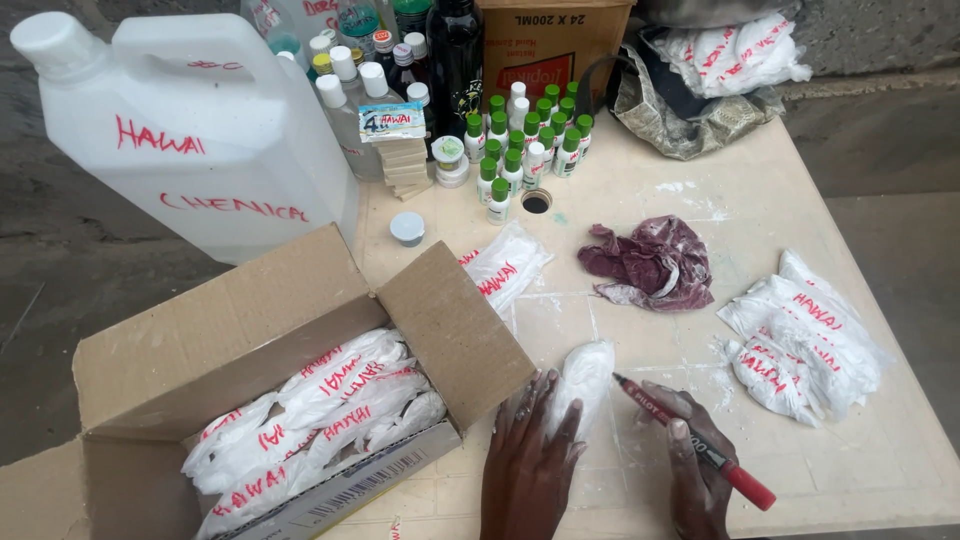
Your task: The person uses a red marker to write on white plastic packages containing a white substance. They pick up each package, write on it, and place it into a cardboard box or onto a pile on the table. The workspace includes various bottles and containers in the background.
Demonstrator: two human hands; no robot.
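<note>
Head view: left hand [528, 450] pressed flat, fingers spread, grip apart, on a small white powder packet [583, 378] lying on the table [860, 460] just beside the open cardboard box [250, 340]. Right hand [695, 460] with grip clamped on a red marker [690, 440], tip pointing at the packet. Box filled with similar red-lettered packets. More such packets [805, 345] heaped at right. Maroon rag [650, 262] beyond. White jerrycan [190, 130] and green-capped bottles [525, 140] at rear.

Small packing workshop: chem jug [190, 130], bottles [525, 140], carton [250, 370].
</note>
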